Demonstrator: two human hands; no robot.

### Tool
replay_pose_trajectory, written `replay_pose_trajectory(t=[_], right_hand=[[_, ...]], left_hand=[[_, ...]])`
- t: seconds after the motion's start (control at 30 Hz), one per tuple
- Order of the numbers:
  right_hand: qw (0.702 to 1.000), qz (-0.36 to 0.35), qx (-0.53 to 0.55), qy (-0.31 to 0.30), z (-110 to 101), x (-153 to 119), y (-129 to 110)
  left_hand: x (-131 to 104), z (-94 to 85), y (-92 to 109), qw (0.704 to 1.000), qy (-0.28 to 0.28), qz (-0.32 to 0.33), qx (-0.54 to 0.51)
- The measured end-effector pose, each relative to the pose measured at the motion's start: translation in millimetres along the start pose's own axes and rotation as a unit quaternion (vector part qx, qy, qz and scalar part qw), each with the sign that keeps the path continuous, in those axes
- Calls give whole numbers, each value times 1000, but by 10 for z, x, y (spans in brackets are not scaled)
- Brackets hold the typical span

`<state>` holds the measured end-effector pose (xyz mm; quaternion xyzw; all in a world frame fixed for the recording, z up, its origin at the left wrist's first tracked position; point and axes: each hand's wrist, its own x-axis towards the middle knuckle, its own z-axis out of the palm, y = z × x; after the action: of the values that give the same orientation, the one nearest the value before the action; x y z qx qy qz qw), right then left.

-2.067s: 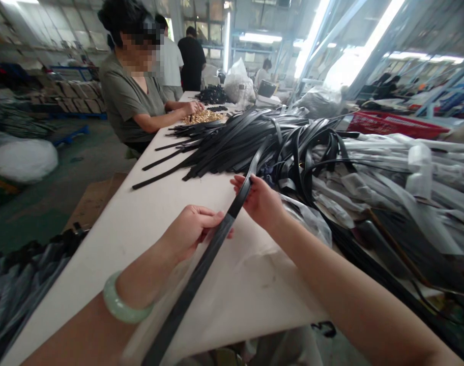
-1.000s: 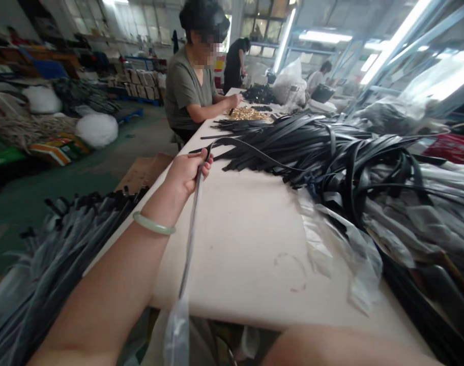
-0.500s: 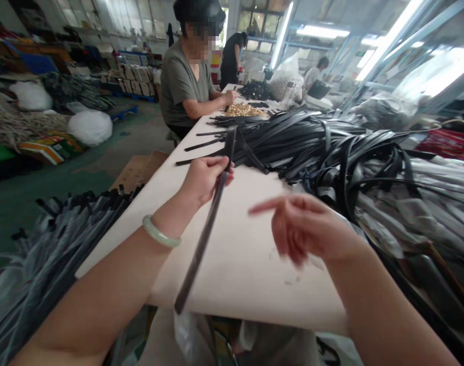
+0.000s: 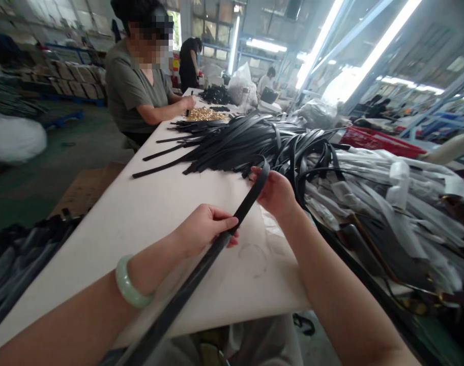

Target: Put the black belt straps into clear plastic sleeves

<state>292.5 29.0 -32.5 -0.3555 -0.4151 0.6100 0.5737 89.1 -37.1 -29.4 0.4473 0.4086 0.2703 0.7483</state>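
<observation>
A long black strap (image 4: pixel 250 202) runs slantwise over the near part of the white table. My left hand (image 4: pixel 205 229), with a pale green bangle at the wrist, pinches it near the middle between thumb and fingers. Below that grip the strap looks greyer and shinier, as if in a clear plastic sleeve, and it passes over the table's near edge. Higher up, my right hand (image 4: pixel 277 192) has its fingers curled round the strap, which bends over towards that hand. The strap's far tip is hidden by the bend and the hand.
A large heap of black straps (image 4: pixel 235 140) lies across the white table (image 4: pixel 140 213). Plastic-wrapped straps (image 4: pixel 369 188) are piled at right, more bundles at lower left (image 4: pixel 29 264). Farther along sit a co-worker (image 4: pixel 140 86) and gold-coloured metal pieces (image 4: pixel 205 115). A red container (image 4: pixel 380 141) stands behind.
My right hand, earlier apart from the strap with a finger pointing, now holds its upper part. My left hand still pinches the strap, which now bends at the top. The view has swung right.
</observation>
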Motion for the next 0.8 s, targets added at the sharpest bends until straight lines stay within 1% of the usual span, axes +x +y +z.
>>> replay_pose_trajectory(t=[0.07, 0.13, 0.2, 0.27, 0.33, 0.37, 0.4, 0.43, 0.5, 0.53, 0.57, 0.6, 0.63, 0.7, 0.77, 0.8], right_hand=[[999, -44, -5, 4, -33, -14, -86], [995, -90, -49, 2, -15, -89, -211], [984, -139, -110, 26, 35, -202, -348], [966, -200, -154, 52, 69, -290, -447], [952, -245, -171, 70, 51, -294, -457], [950, -246, -170, 84, 22, -259, -423], [954, -230, -165, 103, -16, -207, -364], [960, -193, -161, 126, -58, -144, -287], [970, -88, -162, 158, -129, -24, -111], [972, -39, -167, 158, -151, 21, -30], [973, -5, -177, 148, -162, 50, 37], [974, 11, -186, 132, -164, 66, 85], [975, 10, -190, 118, -161, 70, 115], [977, -15, -181, 109, -150, 58, 123], [978, -33, -164, 121, -153, 47, 90], [979, -39, -155, 130, -162, 46, 69]], left_hand=[[7, -19, -4, 1000, 11, -2, 28], [14, -20, -29, 998, 4, -4, 57], [26, -7, -64, 997, -7, 3, 82], [41, 8, -96, 995, -5, 17, 98], [60, 10, -115, 995, 8, 26, 98], [70, 5, -122, 995, 17, 28, 91], [81, -4, -126, 996, 23, 29, 84], [91, -17, -131, 996, 30, 28, 79], [112, -44, -142, 996, 41, 23, 79], [121, -57, -147, 996, 45, 20, 80], [128, -70, -153, 996, 45, 16, 80], [131, -81, -155, 996, 44, 11, 76], [130, -94, -152, 997, 40, 4, 66], [111, -126, -125, 999, 20, -14, 36], [76, -180, -65, 999, -21, -46, -6], [57, -217, -27, 996, -50, -67, -23]])
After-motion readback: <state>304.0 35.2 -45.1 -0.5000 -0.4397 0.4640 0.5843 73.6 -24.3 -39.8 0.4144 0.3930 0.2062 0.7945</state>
